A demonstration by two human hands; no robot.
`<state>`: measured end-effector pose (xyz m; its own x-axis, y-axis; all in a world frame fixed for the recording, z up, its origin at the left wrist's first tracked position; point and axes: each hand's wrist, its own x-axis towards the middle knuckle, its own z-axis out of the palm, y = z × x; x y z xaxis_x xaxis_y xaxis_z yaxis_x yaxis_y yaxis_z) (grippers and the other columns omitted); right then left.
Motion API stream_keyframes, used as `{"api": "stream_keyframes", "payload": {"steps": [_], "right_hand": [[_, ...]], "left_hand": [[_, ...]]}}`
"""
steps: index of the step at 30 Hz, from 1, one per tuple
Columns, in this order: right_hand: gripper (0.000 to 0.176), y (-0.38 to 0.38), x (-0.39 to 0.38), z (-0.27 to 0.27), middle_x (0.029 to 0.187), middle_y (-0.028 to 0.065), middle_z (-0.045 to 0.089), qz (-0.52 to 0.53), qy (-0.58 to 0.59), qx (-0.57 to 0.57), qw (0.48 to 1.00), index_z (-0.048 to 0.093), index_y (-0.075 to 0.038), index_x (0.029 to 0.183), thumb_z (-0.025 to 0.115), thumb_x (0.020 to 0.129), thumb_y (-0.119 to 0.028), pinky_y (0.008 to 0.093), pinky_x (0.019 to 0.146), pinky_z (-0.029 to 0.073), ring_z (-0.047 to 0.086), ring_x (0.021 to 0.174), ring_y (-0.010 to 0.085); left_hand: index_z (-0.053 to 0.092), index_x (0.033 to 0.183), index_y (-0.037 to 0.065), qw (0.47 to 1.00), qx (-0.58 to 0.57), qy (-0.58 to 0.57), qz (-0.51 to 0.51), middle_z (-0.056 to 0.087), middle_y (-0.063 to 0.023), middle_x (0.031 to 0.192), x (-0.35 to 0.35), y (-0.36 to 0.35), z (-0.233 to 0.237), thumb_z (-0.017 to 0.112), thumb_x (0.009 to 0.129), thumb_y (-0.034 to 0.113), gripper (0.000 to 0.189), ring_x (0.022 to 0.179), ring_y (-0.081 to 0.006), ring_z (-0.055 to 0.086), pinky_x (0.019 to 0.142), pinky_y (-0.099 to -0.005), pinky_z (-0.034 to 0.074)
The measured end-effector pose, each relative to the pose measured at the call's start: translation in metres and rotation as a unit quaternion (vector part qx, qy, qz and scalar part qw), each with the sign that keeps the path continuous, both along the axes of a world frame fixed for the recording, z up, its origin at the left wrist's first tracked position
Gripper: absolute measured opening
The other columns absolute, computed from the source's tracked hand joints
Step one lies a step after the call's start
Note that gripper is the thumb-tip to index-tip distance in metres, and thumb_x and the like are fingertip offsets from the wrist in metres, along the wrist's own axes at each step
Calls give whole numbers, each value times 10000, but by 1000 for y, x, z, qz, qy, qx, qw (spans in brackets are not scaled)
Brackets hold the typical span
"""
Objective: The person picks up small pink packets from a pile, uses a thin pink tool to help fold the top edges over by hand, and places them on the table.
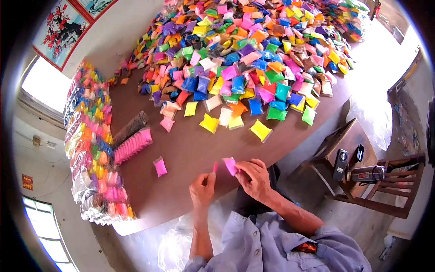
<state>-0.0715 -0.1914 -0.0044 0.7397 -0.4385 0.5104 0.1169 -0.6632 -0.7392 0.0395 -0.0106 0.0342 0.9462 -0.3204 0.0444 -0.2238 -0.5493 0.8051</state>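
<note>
Close to the table's front edge, my right hand pinches a small pink packet by its side. My left hand, a little to the left, is closed with thumb and fingers around a narrow pink piece, which looks like another packet seen edge-on. A single pink packet lies flat on the table left of my hands. Beyond it is a neat row of pink packets, standing pressed together beside a row of dark brown packets.
A large heap of mixed coloured packets covers the far part of the brown table. Loose yellow packets lie at its near edge. Stacked packet bundles line the left side. At right stand a wooden chair and a flask.
</note>
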Motion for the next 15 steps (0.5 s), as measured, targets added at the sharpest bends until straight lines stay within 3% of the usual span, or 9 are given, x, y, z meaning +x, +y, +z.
{"api": "stream_keyframes", "payload": {"steps": [3,6,10,15], "right_hand": [[392,1,1,12,1139,98,799,-30,-22,33,999,722,-101,1287,815,908,-67,462,1055,493,747,1029,260],[341,-5,-2,19,1160,95,775,-75,26,-48,996,731,-77,1264,749,924,-61,466,1043,491,722,1053,276],[363,-12,-8,21,1178,71,745,-111,35,-48,992,731,-85,1256,761,896,-51,474,1014,490,699,1071,271],[298,-17,0,5,1150,34,729,-70,7,-75,995,755,-131,1133,832,851,-77,462,990,477,687,1042,258]], "left_hand": [[771,906,-12,1000,-11,23,0,694,-83,689,-14,-15,1,800,984,219,246,642,-113,627,619,-322,510],[788,963,-1,998,-30,39,-42,750,-117,758,-23,-33,6,797,984,202,204,681,-145,688,654,-333,548],[786,967,7,996,-40,14,-75,756,-135,775,-24,-51,-2,798,981,189,184,689,-163,707,653,-344,553],[773,953,0,996,-2,-32,-85,736,-176,775,-20,-54,-8,806,975,188,192,660,-231,701,645,-370,555]]}}
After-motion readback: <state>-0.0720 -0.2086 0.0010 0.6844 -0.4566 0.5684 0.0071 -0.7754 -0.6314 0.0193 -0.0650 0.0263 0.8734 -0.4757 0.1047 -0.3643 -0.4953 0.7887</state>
